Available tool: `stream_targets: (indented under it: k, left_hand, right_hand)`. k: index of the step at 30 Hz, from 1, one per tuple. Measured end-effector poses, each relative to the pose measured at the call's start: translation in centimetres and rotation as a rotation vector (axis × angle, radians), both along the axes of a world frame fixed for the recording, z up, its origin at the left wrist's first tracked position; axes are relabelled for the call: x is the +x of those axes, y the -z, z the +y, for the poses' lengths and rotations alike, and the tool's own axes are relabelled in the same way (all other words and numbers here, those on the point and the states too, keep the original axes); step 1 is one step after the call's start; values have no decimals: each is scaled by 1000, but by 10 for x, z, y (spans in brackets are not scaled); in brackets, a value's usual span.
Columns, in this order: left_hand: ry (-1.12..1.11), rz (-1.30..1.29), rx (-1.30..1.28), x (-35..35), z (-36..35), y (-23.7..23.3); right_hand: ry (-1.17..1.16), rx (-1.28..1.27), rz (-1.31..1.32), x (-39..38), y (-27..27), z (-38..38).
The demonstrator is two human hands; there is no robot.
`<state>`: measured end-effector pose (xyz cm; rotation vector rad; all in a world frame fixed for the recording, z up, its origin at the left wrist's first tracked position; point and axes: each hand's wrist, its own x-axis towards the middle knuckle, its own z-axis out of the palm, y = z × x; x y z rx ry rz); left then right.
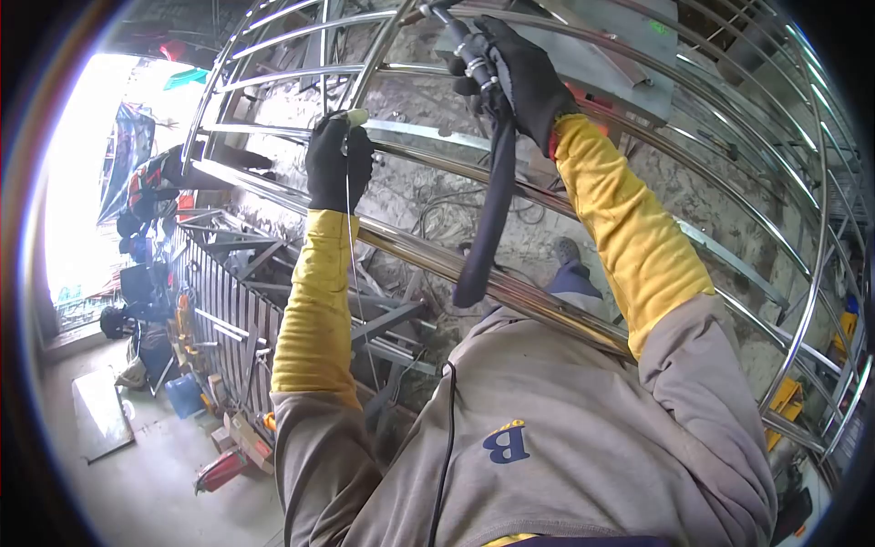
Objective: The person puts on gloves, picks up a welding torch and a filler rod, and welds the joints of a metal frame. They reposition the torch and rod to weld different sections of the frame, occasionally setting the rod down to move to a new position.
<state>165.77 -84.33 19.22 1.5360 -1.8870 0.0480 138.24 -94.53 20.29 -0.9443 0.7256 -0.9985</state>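
Observation:
My right hand [527, 77], in a black glove, grips a TIG welding torch [469, 50]. The torch head points to the top of the view, close to a curved steel tube. From its rear end a dark sleeved cable [492, 210] hangs down across the shiny tubes. To the left, my left hand [335, 169], also black-gloved, is closed around a thin welding rod [354, 251] that trails down past my yellow sleeve. A pale stub [357, 117] shows at its fingertips. Both hands are over a frame of polished steel tubes [419, 251].
A grey metal box [629, 73] sits beyond my right hand. Dark slatted metalwork [228, 283] lies at left, with a blue container [185, 395] and a red tool [221, 469] on the floor. Yellow objects [784, 410] stand at right. Cables cross the dusty ground.

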Motion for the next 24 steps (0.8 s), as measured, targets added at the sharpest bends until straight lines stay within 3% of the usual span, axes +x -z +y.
stream_targets:
  k: [2,5,6,9,11,13,14,15,16,18,22,23,24]
  left_hand:
    - [-50,-191,-34,0,-1,1]
    - [-77,-268,-108,-2,-3,3]
    - [-107,-249,-62,-2,-5,3]
    - [12,-243,-35,-2,-12,-2]
    - [21,-191,-7,-8,-15,-7]
    - [-99,-206,27,0,-20,-5]
    - [-144,-191,-22,5,-20,-4]
    - [-151,-199,-13,10,-15,-5]
    - [-236,-138,4,15,-8,-6]
    - [-371,-61,70,30,10,-6]
    - [-186,661,74,48,66,7]
    - [-188,656,79,57,82,12]
    - [-212,346,80,62,97,14]
  right_hand:
    - [-54,45,-37,6,2,-5]
    - [-64,51,-61,12,2,-3]
    - [-39,15,66,11,-11,3]
    - [-93,29,-23,18,8,-2]
    - [-131,-61,75,19,13,0]
    - [-122,-123,52,19,13,5]
    - [-126,-117,46,19,13,7]
    - [-101,51,-7,16,2,11]
    - [-76,223,-59,14,-6,15]
    - [-78,248,-51,15,-6,15]
    - [-41,264,-127,20,2,18]
    - [-46,258,-173,22,4,17]
    - [-29,177,-122,21,2,20]
